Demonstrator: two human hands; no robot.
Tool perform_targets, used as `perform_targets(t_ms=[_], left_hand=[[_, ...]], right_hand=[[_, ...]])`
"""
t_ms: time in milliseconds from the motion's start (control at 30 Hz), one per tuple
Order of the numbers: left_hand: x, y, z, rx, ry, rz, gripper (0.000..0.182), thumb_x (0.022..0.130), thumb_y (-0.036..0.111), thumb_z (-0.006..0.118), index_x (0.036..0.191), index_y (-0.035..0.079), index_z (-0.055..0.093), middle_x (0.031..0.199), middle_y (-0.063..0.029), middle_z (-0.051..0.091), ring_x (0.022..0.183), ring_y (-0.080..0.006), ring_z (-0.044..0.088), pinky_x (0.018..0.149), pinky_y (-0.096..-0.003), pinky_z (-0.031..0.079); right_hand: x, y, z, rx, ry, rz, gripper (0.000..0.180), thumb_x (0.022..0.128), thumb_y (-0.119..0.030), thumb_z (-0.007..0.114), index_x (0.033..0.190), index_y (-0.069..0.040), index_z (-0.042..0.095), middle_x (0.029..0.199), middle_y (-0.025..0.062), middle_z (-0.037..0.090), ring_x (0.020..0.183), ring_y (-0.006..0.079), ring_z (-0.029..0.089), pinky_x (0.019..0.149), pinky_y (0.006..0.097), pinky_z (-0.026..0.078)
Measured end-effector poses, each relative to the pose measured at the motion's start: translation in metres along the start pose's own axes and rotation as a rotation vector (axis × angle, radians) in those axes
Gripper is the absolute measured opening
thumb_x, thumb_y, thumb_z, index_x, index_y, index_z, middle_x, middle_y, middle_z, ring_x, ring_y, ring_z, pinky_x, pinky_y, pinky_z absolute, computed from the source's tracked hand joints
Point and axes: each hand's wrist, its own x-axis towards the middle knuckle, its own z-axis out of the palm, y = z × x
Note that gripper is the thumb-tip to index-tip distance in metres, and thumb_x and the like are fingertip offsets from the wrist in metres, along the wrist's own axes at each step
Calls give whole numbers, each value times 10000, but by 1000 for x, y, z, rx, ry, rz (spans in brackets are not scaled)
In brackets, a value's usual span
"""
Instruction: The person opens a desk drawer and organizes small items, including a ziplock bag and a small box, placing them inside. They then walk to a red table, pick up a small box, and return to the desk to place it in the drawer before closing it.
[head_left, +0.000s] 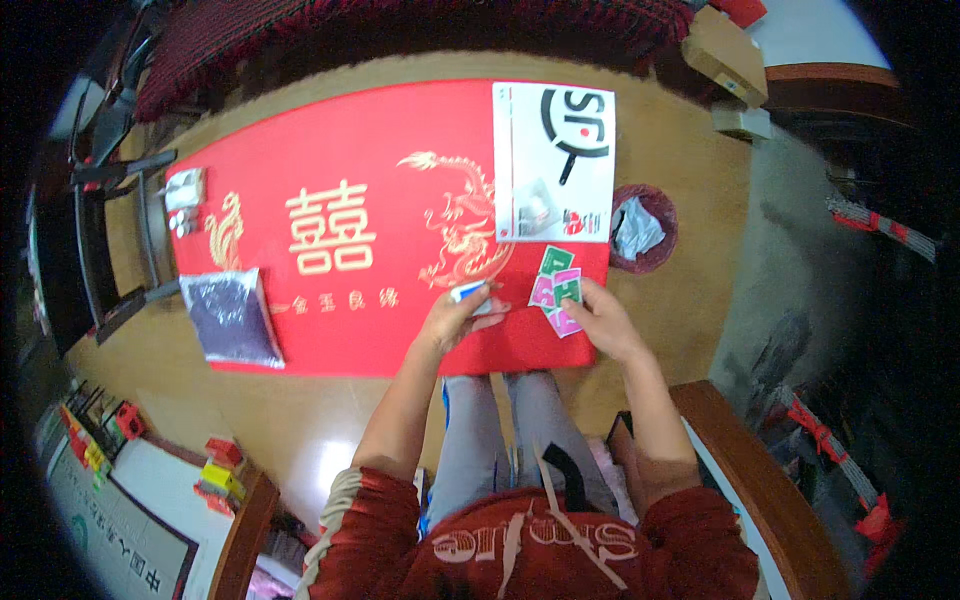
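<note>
My left hand (457, 319) holds a small stack of blue-and-white cards (471, 291), with the thumb over its face. At the right, a group of green and pink cards (541, 291) overlaps at the near right corner of the red-covered table (405, 341). My right hand (609, 324) grips a green-and-pink card (568, 285) at its right edge, thumb on top. Under that card and around it, other cards show partly. Whether the gripped card touches them is hard to tell.
A white packaging sheet (517, 150) covers the table's far right corner. A clear bag with purple contents (229, 319) lies at the near left; a white packet (184, 187) and small bottles (182, 221) sit beyond it. Beside the table stands a lined wastebasket (664, 251).
</note>
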Motion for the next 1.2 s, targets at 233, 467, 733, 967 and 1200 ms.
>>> perform_targets(t_ms=[233,467,733,967,1200], left_hand=[[-72,24,46,-215,-260,35,732,959,594,564,1438,48,472,1334,-170,616,1272,-313,579,1085,-498,482],[-133,35,96,-91,-277,200,567,990,430,612,1337,-13,545,1278,-155,635,1162,-265,643,1028,-430,534],[-193,54,127,-248,-202,296,369,1031,289,582,1247,-9,579,1196,-197,666,1169,-307,650,1005,-436,560],[-218,65,126,-234,-187,383,330,1044,280,553,1243,17,557,1182,-183,659,1163,-314,649,1010,-491,556],[-236,56,147,-296,-313,395,398,1047,287,551,1343,23,512,1299,-137,618,1211,-258,617,1080,-447,501]], right_hand=[[-53,-56,30,-110,-138,-68,262,988,-88,600,1232,6,603,1119,49,670,1034,130,601,930,328,489],[-81,-101,45,-393,-145,-276,235,939,-144,644,1112,12,620,993,203,673,921,319,667,832,408,507],[-120,-149,35,-419,-191,-226,208,953,-67,643,1143,19,636,976,57,678,895,114,610,820,309,508],[-135,-162,38,167,-49,-193,237,949,37,627,1182,31,585,1087,67,694,966,113,657,859,270,541],[-137,-175,60,303,9,-235,247,959,4,645,1195,24,574,1096,102,712,961,118,681,840,261,560]])
